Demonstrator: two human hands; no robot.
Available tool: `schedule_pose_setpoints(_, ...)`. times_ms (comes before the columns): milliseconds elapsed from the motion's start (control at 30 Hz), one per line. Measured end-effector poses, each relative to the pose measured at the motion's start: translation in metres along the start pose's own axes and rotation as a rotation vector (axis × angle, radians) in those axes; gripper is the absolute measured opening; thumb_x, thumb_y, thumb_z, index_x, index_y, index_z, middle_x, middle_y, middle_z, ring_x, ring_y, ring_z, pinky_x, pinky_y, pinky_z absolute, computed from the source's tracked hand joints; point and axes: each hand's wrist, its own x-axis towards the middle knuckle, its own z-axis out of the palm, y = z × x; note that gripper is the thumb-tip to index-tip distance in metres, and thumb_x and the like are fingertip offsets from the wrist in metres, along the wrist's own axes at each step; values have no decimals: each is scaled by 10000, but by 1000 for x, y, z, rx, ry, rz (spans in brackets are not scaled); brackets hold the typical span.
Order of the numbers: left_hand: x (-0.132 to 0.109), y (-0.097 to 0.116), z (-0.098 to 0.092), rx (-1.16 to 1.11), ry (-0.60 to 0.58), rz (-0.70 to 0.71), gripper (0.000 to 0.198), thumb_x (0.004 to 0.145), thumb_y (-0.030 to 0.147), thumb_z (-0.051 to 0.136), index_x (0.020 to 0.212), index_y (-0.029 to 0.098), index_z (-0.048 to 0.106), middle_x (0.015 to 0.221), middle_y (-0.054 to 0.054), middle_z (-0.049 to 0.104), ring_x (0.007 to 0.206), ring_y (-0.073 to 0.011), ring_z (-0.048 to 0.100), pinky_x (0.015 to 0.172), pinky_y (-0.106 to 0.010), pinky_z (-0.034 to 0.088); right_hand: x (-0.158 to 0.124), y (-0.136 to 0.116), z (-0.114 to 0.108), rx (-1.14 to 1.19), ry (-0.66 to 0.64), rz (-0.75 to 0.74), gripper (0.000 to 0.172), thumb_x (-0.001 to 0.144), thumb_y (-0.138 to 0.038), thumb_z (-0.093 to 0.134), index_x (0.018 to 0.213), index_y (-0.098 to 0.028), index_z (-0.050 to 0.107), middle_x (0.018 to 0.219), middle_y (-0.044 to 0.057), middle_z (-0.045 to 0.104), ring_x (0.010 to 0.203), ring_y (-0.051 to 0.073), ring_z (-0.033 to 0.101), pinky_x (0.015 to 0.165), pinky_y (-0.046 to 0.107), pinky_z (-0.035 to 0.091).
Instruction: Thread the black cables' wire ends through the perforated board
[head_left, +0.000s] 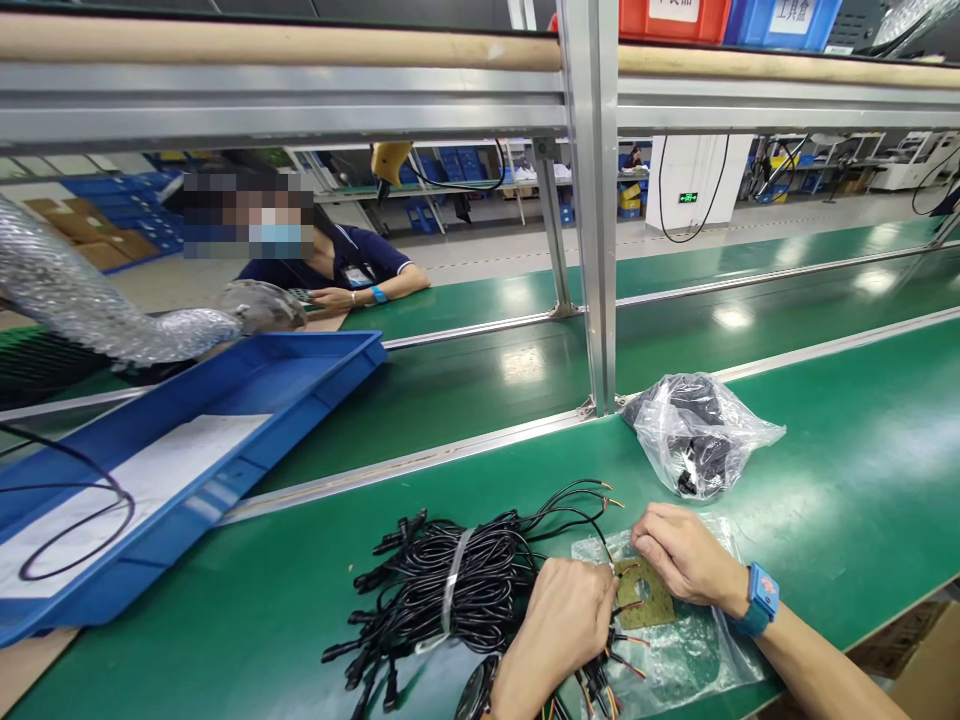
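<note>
"Where's the cable bundle [480, 575]?"

"Lower centre of the frame, on the tabletop [262, 620], just left of the left hand [562, 605]: black, coiled, strapped."

"And the fingers?"

"Left ones curl beside the yellowish plate [649, 605]; the right hand's [686, 555] bend over there too. Their grip, I can't tell."

Factory assembly floor, cable/electronics type. Long green tabletop [862, 450] under an aluminium frame [592, 220]. Bundled black cables [487, 585] at 6 o'clock, big blue tray [315, 375] at 8, foil flex duct [97, 285] at 9, badge-wearing co-worker [379, 255] at 10. Labelled bins [750, 30] between 1 and 2, one marked "tool box" in Chinese. Green exit sign [688, 198] at 2.
</note>
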Motion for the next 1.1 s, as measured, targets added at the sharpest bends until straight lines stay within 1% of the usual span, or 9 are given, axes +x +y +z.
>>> schedule_pose_setpoints(100,0,-4,2,-72,43,2,250,973,180,505,742,204,597,687,-40,687,659,-217,680,559,-343,212,0,0,-1,53,35,62,284,1085,-318,373,947,-198,590,807,47,617,720,186,542,663,311,415)
schedule_pose_setpoints(233,0,-7,7,-287,185,-50,206,1008,186,452,855,217,587,763,-13,685,699,-194,672,601,-303,322,-2,2,-4,210,110,255,206,1050,-365,483,1033,-200,605,890,51,652,761,186,580,690,308,465)
schedule_pose_setpoints(467,1,-7,6,-704,302,-119,132,982,248,492,1063,229,595,840,-17,678,771,-183,653,699,-267,464,-4,6,-5,564,94,456,371,995,-515,585,1177,-198,649,970,63,695,848,205,650,769,340,554)
schedule_pose_setpoints(600,0,-1,3,-791,326,-116,165,952,304,584,1094,223,605,832,-16,644,741,-172,619,654,-249,471,-3,2,-1,707,24,491,392,994,-536,590,1192,-207,668,963,66,721,842,209,670,779,351,559)
schedule_pose_setpoints(733,-3,6,7,-789,456,10,238,998,443,553,1055,221,619,795,-18,640,724,-173,596,684,-271,461,-2,0,0,714,54,445,358,956,-531,660,1092,-203,710,973,58,675,876,198,626,782,317,520)
schedule_pose_setpoints(867,-9,12,12,-803,518,68,439,1001,632,449,950,223,601,738,-22,616,709,-184,580,719,-301,469,0,-2,-1,837,48,472,395,909,-559,716,1045,-189,698,805,2,586,699,140,554,637,260,465)
schedule_pose_setpoints(967,-14,14,12,-836,493,37,591,934,784,384,965,228,581,855,-65,631,856,-234,600,847,-361,487,0,-6,0,1007,-20,537,441,876,-583,745,1034,-182,648,728,-21,585,597,118,549,580,248,468)
schedule_pose_setpoints(1033,-16,14,10,-873,458,14,572,972,745,327,1000,227,568,927,-85,626,918,-243,594,882,-372,479,1,-8,1,1071,-30,546,447,867,-578,759,1021,-179,626,730,-13,617,594,120,578,585,251,491)
schedule_pose_setpoints(1100,-15,14,9,-909,450,34,478,1045,606,280,956,224,554,893,-70,616,862,-214,590,834,-339,473,2,-9,2,1114,-32,547,452,855,-568,776,1013,-177,614,767,10,659,612,123,605,593,250,505)
